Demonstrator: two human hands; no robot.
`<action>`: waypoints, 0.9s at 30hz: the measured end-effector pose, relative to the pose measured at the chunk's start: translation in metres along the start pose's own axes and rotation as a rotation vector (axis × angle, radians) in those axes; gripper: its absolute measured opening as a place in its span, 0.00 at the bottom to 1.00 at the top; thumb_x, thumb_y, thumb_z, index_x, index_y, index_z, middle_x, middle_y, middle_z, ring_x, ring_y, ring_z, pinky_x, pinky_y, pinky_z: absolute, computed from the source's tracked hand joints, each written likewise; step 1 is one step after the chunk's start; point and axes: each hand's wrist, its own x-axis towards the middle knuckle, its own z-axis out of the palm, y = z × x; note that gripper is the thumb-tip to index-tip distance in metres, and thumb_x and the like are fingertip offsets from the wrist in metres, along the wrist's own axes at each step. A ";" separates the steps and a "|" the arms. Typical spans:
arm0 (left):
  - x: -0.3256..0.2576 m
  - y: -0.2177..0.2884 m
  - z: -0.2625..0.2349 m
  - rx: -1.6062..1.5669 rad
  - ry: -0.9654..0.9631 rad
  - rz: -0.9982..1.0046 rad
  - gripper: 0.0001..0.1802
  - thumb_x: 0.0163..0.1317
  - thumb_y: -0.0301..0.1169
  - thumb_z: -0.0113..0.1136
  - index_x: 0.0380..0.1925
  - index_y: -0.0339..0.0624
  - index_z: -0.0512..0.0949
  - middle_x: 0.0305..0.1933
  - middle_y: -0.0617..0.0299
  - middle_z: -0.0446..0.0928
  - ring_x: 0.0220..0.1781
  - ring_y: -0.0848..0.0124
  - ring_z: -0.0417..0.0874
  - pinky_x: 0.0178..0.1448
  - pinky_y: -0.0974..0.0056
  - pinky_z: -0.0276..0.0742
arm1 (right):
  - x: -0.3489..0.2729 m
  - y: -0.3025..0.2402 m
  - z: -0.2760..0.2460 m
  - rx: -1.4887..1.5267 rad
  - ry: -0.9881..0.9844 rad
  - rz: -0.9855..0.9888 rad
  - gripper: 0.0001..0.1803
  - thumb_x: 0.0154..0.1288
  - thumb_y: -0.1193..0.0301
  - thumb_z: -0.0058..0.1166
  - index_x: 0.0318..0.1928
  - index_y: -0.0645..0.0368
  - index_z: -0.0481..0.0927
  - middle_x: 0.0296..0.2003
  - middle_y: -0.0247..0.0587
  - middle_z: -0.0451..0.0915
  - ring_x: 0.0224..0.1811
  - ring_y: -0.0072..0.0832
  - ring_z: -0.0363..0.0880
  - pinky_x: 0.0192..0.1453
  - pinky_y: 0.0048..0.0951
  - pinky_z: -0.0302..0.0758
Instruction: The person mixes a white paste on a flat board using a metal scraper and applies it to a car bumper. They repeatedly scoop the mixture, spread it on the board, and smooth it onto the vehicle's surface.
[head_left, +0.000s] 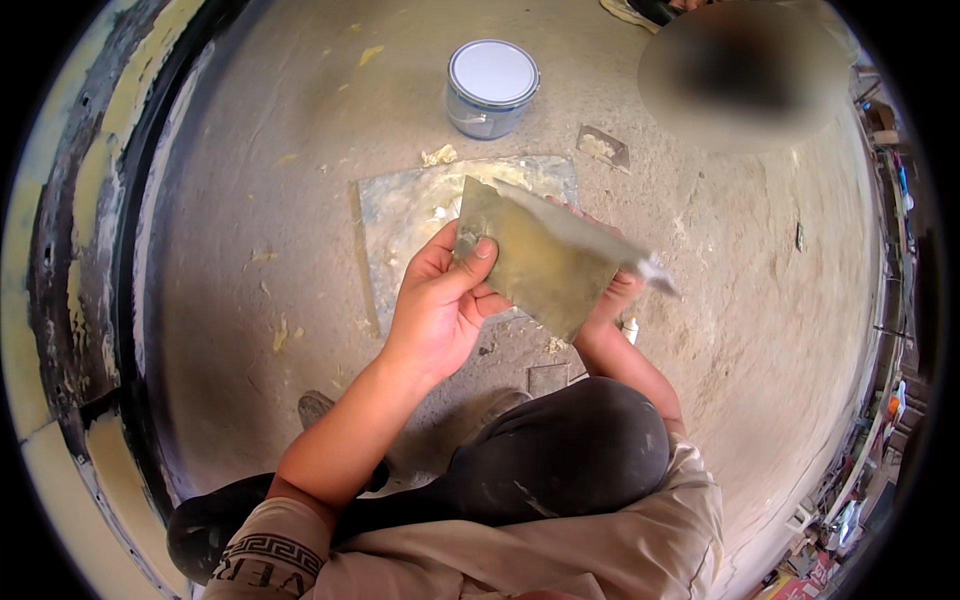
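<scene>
My left hand [435,315] grips a flat metal putty scraper [535,262], thumb on its face and fingers behind. Yellowish putty smears the middle of that sheet. Close behind and to the right, my right hand [618,296] is wrapped round a second scraper [585,232], tilted and blurred along its edge. The two blades overlap, and whether they touch I cannot tell. Most of my right fingers are hidden by the sheets. Below them on the floor lies a square board [395,235] spread with pale cream putty.
Beyond the board stands a lidded metal can [492,75]. Small metal plates lie at the right [603,148] and near my knee. A small white bottle [630,329] is by my right forearm. A putty-patched panel [95,250] runs along the left; clutter lines the right. Another person is far right.
</scene>
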 end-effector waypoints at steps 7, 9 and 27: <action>0.000 0.018 0.003 0.262 0.079 0.056 0.17 0.67 0.25 0.56 0.55 0.34 0.72 0.46 0.57 0.82 0.40 0.71 0.86 0.37 0.69 0.87 | -0.003 -0.006 -0.006 -0.270 -0.112 -0.149 0.20 0.51 0.74 0.69 0.45 0.67 0.83 0.42 0.50 0.85 0.46 0.33 0.86 0.50 0.31 0.81; 0.001 0.022 -0.002 0.332 0.062 0.062 0.17 0.66 0.26 0.57 0.54 0.33 0.72 0.45 0.57 0.82 0.39 0.72 0.86 0.37 0.69 0.87 | -0.003 -0.005 -0.006 -0.274 -0.126 -0.186 0.20 0.50 0.73 0.70 0.45 0.67 0.83 0.42 0.50 0.85 0.46 0.34 0.86 0.50 0.31 0.81; -0.002 0.024 -0.010 0.544 0.125 0.175 0.19 0.65 0.25 0.59 0.55 0.33 0.73 0.42 0.59 0.83 0.36 0.76 0.85 0.34 0.73 0.84 | 0.005 -0.007 -0.003 -0.456 -0.254 -0.425 0.24 0.47 0.71 0.73 0.46 0.68 0.83 0.41 0.52 0.85 0.43 0.38 0.87 0.48 0.32 0.82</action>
